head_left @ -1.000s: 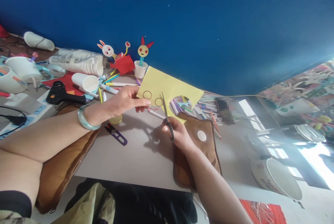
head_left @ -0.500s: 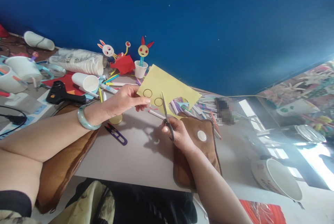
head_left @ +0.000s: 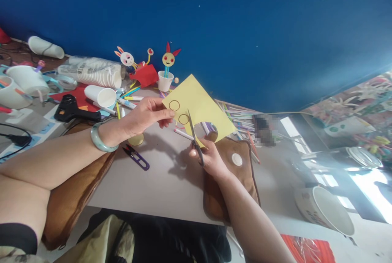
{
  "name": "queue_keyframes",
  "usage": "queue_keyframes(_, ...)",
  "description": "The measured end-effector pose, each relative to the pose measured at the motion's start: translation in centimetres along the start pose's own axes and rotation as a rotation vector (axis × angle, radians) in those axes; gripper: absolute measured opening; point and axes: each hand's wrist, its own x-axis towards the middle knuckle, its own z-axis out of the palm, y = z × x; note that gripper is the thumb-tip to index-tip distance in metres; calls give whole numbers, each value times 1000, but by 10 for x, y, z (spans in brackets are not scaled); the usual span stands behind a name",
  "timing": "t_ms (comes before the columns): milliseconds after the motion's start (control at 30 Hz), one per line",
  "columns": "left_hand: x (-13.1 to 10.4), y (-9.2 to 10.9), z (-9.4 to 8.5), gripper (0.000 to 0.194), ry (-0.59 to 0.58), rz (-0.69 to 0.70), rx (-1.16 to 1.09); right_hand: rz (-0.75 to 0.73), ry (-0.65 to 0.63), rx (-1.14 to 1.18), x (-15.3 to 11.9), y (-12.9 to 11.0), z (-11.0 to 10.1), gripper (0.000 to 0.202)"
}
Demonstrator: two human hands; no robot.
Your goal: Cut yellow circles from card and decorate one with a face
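Left hand (head_left: 150,115) pinching paper (head_left: 202,101) near its corner; right hand (head_left: 212,160) gripping scissors (head_left: 197,149). Paper probably light, bendy, easily torn; best held by uncut margins.

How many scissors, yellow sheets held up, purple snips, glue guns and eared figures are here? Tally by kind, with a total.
Scissors, in the right hand: 1
Yellow sheet, in the left hand: 1
Purple snips: 1
Glue gun: 1
Eared figures, one with a white head, one with a yellow head: 2
Total: 6
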Motion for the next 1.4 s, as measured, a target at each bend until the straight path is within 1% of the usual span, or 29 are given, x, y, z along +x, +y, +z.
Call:
queue_keyframes(167,1,0,0,17,19,-1,-16,-2,-15,14,1,3,1,50)
queue_keyframes(233,0,0,1,19,-20,-20,-9,-8,-20,24,2,2,2,50)
queue_keyframes(333,-2,-1,2,21,-131,-54,42,2,-45,38,3,0,5,53)
queue_keyframes(400,-3,-3,3,20,-165,-57,76,5,-51,38,3,-3,7,55)
queue_keyframes(633,-4,-3,3,23,-163,-72,129,-11,-48,35,3,-4,9,56)
queue_keyframes(767,-4,-4,3,22,-165,-79,131,0,-63,45,3,-2,8,55)
queue_keyframes(967,-5,-4,4,19,-187,-78,106,-22,-54,39,3,-4,9,54)
queue_keyframes(1133,-5,-4,5,22,-197,-77,98,-34,-56,74,3,-5,10,50)
queue_keyframes(1400,-5,-3,5,22,-198,-80,111,-16,-56,75,3,-5,10,53)
